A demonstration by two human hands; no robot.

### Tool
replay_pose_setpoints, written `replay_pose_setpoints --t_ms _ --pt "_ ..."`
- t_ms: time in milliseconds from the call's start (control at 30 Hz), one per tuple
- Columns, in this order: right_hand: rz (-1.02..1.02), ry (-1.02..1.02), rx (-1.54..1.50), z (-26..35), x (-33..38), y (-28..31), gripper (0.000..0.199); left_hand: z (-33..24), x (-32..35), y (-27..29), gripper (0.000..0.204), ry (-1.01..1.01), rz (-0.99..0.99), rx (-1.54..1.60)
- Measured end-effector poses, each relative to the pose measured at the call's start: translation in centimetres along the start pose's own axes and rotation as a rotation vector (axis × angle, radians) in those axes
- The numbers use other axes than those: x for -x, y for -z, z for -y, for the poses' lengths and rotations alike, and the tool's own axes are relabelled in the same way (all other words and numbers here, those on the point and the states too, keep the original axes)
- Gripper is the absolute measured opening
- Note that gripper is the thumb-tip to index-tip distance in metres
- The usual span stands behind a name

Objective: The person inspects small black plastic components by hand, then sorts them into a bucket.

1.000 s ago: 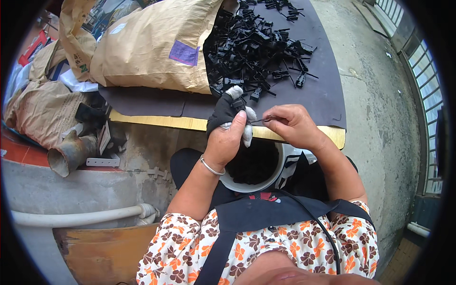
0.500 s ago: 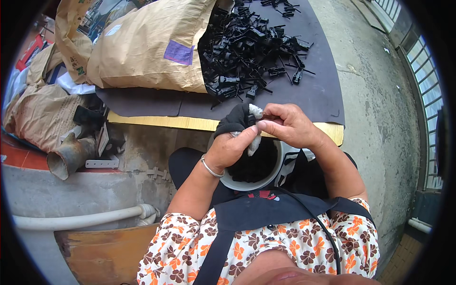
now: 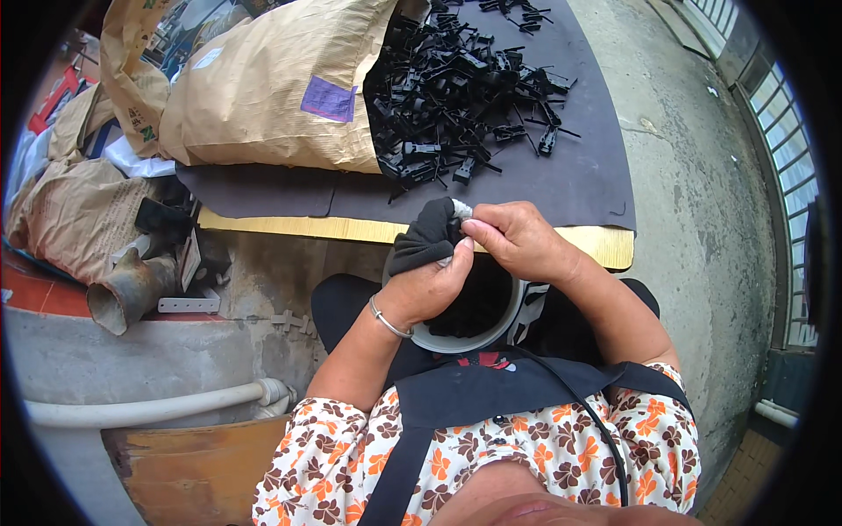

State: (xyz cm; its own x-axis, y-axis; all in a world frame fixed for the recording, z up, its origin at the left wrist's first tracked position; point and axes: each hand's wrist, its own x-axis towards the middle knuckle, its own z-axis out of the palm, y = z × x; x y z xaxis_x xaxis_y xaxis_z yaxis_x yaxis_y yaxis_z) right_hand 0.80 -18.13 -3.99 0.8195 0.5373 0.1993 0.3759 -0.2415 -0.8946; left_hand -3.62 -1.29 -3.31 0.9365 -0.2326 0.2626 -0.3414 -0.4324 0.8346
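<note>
My left hand [image 3: 427,289] is closed just beyond the table's near edge, its fingers covered by black fabric [image 3: 424,235] with white fabric [image 3: 460,209] showing at the end. The bare thumb presses in toward those covered fingers. My right hand [image 3: 529,238] meets it from the right, thumb and forefinger pinched together at the white end. Whatever small thing sits between the two hands is hidden by the fingers. Directly under them is a pale bucket [image 3: 465,344] with dark contents too dim to tell apart.
A grey-topped table [image 3: 586,188] carries a heap of black plastic parts [image 3: 465,83] with thin prongs, spilling from a large brown paper sack [image 3: 263,96]. At left are another crumpled sack [image 3: 83,215], a rusty pipe piece [image 3: 127,294] and a white pipe [image 3: 149,403].
Both hands have shifted slightly left, and the left has turned a little. The small dark brown thing seen in my right fingertips earlier is now hidden.
</note>
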Motion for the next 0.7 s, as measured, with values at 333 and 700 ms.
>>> replay_pose_setpoints --t_ms 333,700 --pt "-0.239 -0.208 0.798 -2.6 -2.4 2.4 0.018 2.0 -0.6 0.6 0.029 -0.158 -0.203 -0.413" --pt "-0.167 0.319 0.918 -1.1 0.8 1.8 0.014 -0.2 -2.0 -0.8 0.028 -0.259 -0.291 -0.369"
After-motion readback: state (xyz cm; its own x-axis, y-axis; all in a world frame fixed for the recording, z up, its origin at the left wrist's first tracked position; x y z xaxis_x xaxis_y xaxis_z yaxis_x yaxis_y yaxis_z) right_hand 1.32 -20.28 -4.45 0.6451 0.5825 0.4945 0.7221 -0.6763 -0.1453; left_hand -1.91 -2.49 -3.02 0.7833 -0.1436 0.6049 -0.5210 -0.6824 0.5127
